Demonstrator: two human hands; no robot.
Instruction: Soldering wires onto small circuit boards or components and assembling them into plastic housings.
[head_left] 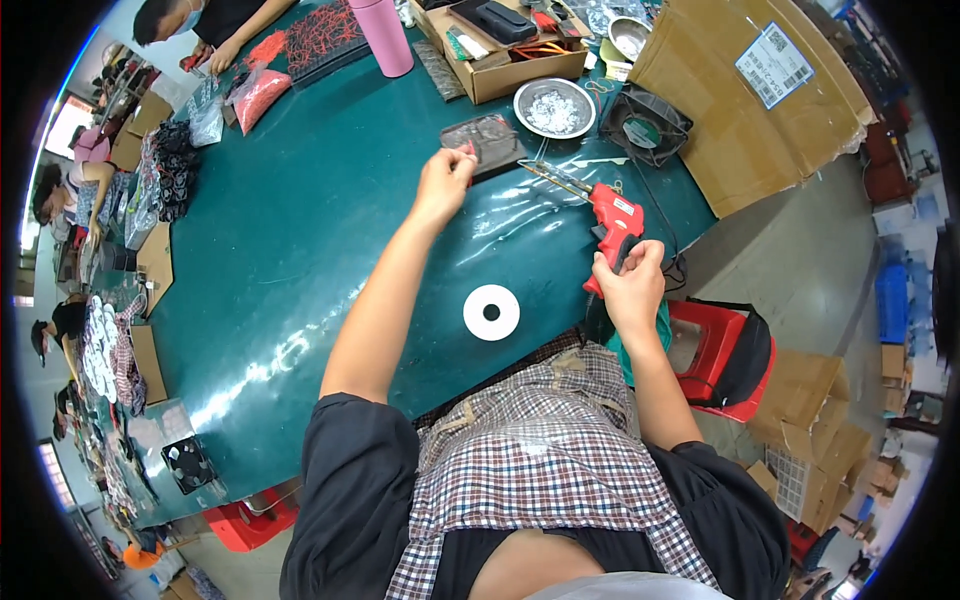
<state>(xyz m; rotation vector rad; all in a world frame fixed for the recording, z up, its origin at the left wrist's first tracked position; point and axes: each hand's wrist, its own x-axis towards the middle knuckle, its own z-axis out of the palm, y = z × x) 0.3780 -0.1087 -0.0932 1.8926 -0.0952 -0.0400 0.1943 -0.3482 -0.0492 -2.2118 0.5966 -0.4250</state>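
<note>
My right hand (634,287) is wrapped round the grip of a red soldering gun (617,215). Its metal tip points up and left, close to a dark, flat tray (495,146). At the near left side of that tray, my left hand (447,183) is closed in a pinch. A small red piece shows at its fingertips, too small to name exactly. Beyond the tip stands a round metal bowl (554,108) with whitish bits in it. A white disc with a dark centre (477,325) lies on the green table between my forearms.
A black fan (647,125) and a big cardboard box (700,90) stand at the right edge. Behind the bowl is an open carton of tools (485,84), with a pink bottle (382,35) to its left. Across the table, a co-worker (215,30) works near red pieces (325,40).
</note>
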